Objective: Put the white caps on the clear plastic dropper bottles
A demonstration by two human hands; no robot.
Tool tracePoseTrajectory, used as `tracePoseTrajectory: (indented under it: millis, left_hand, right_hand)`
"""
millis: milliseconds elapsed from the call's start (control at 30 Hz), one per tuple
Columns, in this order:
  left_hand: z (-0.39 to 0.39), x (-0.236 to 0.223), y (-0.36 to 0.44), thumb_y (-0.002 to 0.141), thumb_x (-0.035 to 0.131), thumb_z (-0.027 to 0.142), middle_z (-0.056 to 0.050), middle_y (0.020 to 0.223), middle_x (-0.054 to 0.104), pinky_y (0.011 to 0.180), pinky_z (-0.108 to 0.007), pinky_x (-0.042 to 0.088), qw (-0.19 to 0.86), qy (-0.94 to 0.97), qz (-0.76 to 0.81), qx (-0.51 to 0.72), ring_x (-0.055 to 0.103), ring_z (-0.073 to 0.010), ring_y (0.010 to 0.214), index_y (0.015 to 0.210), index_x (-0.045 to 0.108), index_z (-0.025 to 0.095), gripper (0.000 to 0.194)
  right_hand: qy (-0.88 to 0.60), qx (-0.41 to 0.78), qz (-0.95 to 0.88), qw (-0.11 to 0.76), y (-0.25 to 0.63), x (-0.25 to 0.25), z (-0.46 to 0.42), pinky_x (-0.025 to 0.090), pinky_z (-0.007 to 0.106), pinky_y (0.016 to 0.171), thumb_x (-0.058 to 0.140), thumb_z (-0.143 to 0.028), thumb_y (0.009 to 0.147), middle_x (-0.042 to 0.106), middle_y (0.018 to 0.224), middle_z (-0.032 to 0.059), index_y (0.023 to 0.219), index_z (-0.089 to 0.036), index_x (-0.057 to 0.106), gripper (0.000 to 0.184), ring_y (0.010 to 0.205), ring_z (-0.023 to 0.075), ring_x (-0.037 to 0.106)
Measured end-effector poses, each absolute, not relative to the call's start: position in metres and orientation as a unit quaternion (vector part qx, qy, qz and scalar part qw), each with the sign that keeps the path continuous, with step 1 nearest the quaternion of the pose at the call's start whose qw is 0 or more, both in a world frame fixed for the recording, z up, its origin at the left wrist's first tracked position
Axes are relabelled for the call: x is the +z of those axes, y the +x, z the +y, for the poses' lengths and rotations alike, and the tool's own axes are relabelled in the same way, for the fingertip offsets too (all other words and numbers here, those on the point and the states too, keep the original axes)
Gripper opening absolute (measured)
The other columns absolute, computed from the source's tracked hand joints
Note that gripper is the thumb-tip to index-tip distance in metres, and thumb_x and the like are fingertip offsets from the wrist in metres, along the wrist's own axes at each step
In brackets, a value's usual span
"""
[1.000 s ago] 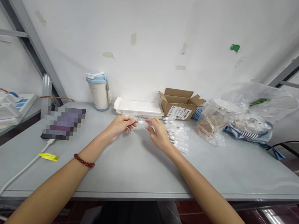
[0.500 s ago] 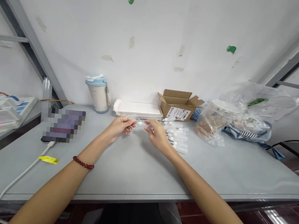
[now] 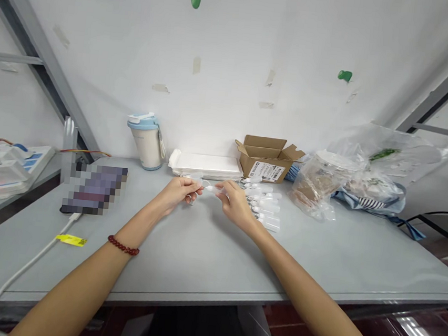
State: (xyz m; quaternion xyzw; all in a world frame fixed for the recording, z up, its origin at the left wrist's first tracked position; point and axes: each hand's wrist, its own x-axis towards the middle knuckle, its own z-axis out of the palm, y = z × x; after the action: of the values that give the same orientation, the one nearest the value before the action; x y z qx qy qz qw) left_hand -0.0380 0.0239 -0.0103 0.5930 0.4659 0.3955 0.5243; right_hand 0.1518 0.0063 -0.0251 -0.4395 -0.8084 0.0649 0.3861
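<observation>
Since the earlier frame the whole scene has slid slightly lower in the head-worn view, while the two hands stay close together above a grey table (image 3: 199, 255). The left hand (image 3: 178, 192), a dark red bead bracelet (image 3: 123, 245) on its wrist, is pinched narrow around a thin white loop (image 3: 205, 183). The right hand (image 3: 236, 203) pinches a small clear plastic bottle (image 3: 216, 190), held in the air between the hands (the item is too small to make out in detail). Just beside the right hand lies a row of capped clear bottles (image 3: 267, 208). Behind the hands stand a white foam tray (image 3: 204, 165), an open cardboard box (image 3: 266, 159) and a blue-lidded tumbler (image 3: 146, 142). To the right is a crumpled plastic bag (image 3: 317, 182). To the left, a pixelated phone (image 3: 95, 190) lies on the table, joined to a white cable (image 3: 27, 270).
</observation>
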Motion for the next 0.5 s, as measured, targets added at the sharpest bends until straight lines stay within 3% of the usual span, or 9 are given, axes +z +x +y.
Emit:
tracePoseTrajectory:
  millis: [267, 500]
  left_hand:
    - [0.020, -0.013, -0.031, 0.067, 0.067, 0.043, -0.001, 0.052, 0.053, 0.048, -0.026, 0.034, 0.493, 0.620, 0.476, 0.382, 0.044, -0.0105, 0.049, 0.060, 0.062, 0.014, 0.030]
    - [0.021, -0.013, -0.033, 0.070, 0.065, 0.039, 0.001, 0.048, 0.050, 0.048, -0.025, 0.031, 0.504, 0.623, 0.468, 0.372, 0.042, -0.0094, 0.048, 0.058, 0.062, 0.014, 0.028]
  right_hand:
    - [-0.471, 0.072, -0.824, 0.306, 0.150, -0.031, 0.004, 0.048, 0.027, 0.074, 0.042, 0.003, 0.078, 0.065, 0.103, 0.0107, 0.106, -0.015, 0.056, 0.036, 0.088, 0.0172, 0.063]
    - [-0.468, 0.060, -0.822, 0.318, 0.146, -0.038, 0.004, 0.049, 0.030, 0.078, 0.041, 0.006, 0.075, 0.065, 0.103, 0.0136, 0.105, -0.012, 0.055, 0.038, 0.092, 0.0186, 0.063]
